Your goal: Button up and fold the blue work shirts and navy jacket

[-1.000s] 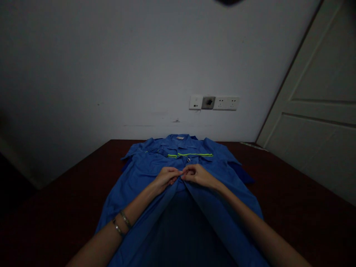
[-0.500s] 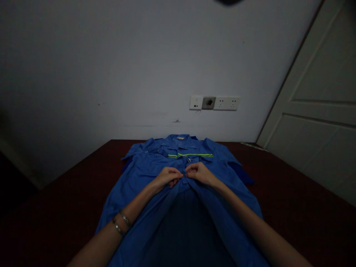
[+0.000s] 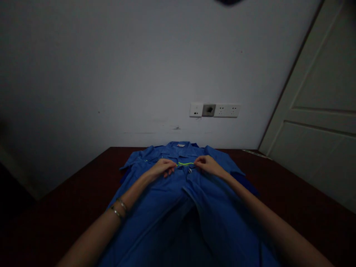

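Observation:
A blue work shirt (image 3: pixel 164 193) lies spread out, its collar towards the wall and a yellow-green stripe (image 3: pixel 185 163) across the chest. My left hand (image 3: pixel 162 167) is closed in a pinch on its cloth at the left end of the visible stripe. Opposite it, my right hand (image 3: pixel 207 165) pinches the cloth near the stripe's right end. Between them the fabric is rumpled, and a small white tag or mark (image 3: pixel 190 170) shows. Lower down, the front parts in an inverted V over darker cloth. My fingers hide the exact points of grip.
The dark red-brown tabletop (image 3: pixel 91 178) extends on both sides. Darker blue cloth (image 3: pixel 247 184) pokes out from beneath the shirt. Behind stands a pale wall with a row of sockets (image 3: pixel 226 110); a white panelled door (image 3: pixel 314 122) is at the right.
Both hands have left the top of the front opening, moved away from me towards the chest stripe and spread apart. The cloth near me has shifted, and the view has tilted slightly up.

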`<action>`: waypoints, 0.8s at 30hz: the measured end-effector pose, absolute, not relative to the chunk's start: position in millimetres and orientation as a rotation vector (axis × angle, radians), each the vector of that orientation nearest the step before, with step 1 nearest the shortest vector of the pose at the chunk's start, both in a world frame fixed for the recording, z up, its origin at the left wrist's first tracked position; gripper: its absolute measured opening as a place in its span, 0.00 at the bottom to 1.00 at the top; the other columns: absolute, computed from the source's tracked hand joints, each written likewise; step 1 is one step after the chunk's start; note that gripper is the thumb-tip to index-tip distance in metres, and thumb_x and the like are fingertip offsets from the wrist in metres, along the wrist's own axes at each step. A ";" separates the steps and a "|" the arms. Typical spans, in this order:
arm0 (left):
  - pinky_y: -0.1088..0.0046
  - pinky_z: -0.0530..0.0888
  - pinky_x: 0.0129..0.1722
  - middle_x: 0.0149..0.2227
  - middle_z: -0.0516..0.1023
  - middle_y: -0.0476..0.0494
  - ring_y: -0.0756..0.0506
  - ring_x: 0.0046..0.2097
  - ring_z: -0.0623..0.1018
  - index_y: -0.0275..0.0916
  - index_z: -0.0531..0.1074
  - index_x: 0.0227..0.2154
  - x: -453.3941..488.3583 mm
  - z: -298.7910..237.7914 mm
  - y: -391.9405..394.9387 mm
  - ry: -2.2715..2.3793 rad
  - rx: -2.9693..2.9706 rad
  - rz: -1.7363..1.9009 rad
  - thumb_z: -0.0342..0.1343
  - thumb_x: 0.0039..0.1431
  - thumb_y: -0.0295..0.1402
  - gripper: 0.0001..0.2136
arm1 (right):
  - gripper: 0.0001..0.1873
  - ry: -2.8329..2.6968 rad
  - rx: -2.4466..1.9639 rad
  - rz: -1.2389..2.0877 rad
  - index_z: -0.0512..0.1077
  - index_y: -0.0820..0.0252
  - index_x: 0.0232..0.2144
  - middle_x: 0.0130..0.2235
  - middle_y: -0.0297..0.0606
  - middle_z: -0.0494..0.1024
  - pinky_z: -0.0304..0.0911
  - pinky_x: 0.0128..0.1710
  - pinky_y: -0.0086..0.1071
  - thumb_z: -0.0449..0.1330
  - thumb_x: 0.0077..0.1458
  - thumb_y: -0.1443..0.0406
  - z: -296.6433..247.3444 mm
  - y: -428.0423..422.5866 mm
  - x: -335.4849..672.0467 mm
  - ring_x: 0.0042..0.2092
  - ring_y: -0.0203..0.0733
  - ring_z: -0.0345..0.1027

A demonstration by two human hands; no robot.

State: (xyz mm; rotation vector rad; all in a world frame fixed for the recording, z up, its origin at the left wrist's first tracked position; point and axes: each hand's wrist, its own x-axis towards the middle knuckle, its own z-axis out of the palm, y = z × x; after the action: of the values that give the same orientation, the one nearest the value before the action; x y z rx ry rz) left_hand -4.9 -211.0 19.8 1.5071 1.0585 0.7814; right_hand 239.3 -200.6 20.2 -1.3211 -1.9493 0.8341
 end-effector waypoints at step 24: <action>0.75 0.64 0.19 0.14 0.67 0.48 0.48 0.18 0.69 0.34 0.65 0.25 -18.3 14.9 18.6 1.861 1.468 0.402 0.50 0.53 0.41 0.13 | 0.15 -2.078 -1.849 0.672 0.70 0.70 0.32 0.32 0.50 0.75 0.60 0.17 0.26 0.54 0.50 0.60 -4.9 -2.1 240.5 0.23 0.39 0.68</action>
State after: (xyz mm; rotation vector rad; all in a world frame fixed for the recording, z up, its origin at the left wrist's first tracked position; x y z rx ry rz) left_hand -18.3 18.6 14.9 1.4682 1.8613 0.4018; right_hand 240.5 -2.1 -4.9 -1.8491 -2.0778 0.6718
